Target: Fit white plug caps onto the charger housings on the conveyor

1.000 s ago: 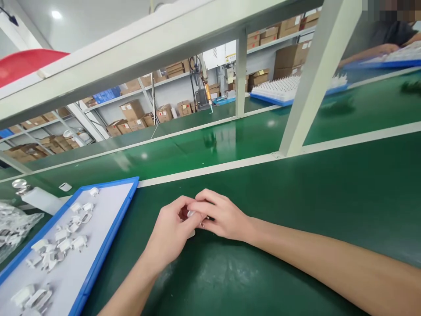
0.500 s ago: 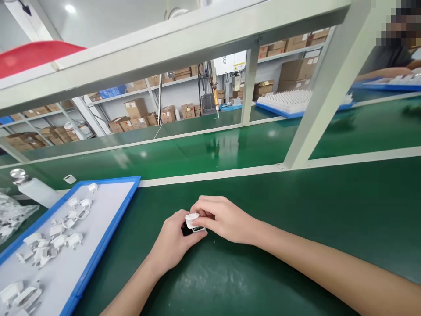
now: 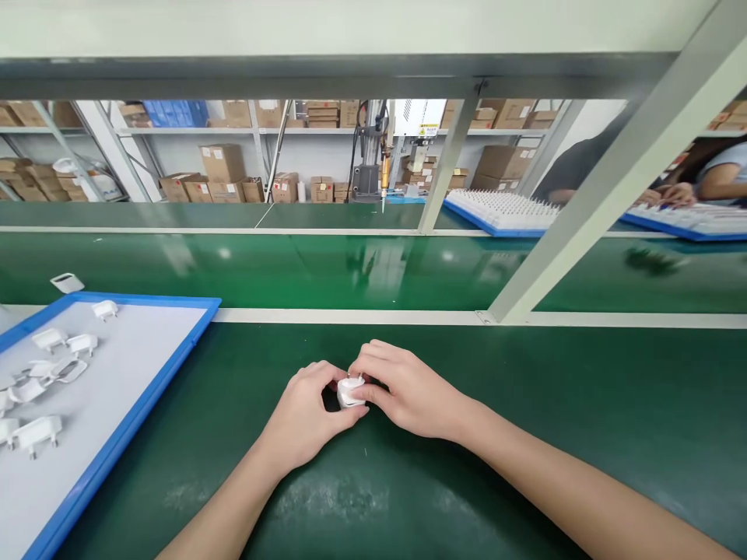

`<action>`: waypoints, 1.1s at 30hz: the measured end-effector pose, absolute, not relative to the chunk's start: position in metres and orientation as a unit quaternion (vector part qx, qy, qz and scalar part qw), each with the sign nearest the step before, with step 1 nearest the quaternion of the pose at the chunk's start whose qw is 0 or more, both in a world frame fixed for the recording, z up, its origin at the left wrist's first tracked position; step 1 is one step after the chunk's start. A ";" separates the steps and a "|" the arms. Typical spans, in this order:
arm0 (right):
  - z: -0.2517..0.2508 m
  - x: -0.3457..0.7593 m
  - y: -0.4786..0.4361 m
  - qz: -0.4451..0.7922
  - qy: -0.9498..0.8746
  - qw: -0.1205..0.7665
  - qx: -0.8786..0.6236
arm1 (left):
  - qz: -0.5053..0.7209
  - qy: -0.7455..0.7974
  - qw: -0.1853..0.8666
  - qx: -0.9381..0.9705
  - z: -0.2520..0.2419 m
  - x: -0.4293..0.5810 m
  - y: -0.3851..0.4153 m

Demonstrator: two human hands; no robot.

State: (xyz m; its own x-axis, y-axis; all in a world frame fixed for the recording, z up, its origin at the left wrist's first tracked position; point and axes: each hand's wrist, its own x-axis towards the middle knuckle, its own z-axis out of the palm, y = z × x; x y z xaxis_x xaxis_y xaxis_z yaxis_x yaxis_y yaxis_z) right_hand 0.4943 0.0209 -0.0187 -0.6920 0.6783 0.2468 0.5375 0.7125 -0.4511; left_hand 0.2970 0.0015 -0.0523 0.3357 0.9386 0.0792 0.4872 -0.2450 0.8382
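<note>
Between my two hands is a small white plug charger point(image 3: 350, 393), its metal pins pointing up. My left hand point(image 3: 312, 412) curves around its left side, with the thumb along the near side. My right hand point(image 3: 402, 385) pinches its upper right, fingertips by the pins and thumb on the front. A thin dark line shows low on the charger's near side. The fingers hide much of its far side. Both hands are just above the green work surface point(image 3: 467, 498).
At left, a blue-rimmed tray point(image 3: 145, 397) bears several white plug housings point(image 3: 40, 432). Beyond a pale rail runs a green conveyor belt point(image 3: 280, 268). A slanted metal post point(image 3: 560, 218) stands at right. Behind it, people's hands point(image 3: 671, 194) work over another tray.
The white pinned cover was tilted over its base, with a green strip showing; now the two sit closed together. My head view has levelled, and the left tray shifted leftward in view.
</note>
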 end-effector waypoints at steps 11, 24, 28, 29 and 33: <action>0.001 0.488 0.017 0.065 -0.935 0.120 -0.326 | 0.309 0.488 0.373 0.726 -0.057 0.297 0.008; -0.014 0.483 0.010 0.057 -0.909 0.115 -0.397 | 0.322 0.493 0.352 0.728 -0.057 0.298 0.007; -0.015 0.482 0.005 0.048 -0.896 0.120 -0.425 | 0.329 0.486 0.353 0.729 -0.058 0.297 0.006; -0.015 0.481 0.004 0.061 -0.891 0.132 -0.429 | 0.333 0.482 0.351 0.731 -0.057 0.297 0.006; -0.015 0.477 -0.002 0.158 -0.856 0.216 -0.442 | 0.345 0.469 0.327 0.745 -0.051 0.296 0.002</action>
State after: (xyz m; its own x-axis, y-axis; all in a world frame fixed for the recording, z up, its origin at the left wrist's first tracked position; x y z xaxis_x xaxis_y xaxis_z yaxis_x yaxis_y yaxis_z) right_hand 0.4769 -0.0015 -0.0154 -0.5162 0.8252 0.2292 0.6886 0.5590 -0.4618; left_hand 0.2960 0.0021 -0.0506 0.3228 0.9235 0.2073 0.4720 -0.3469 0.8105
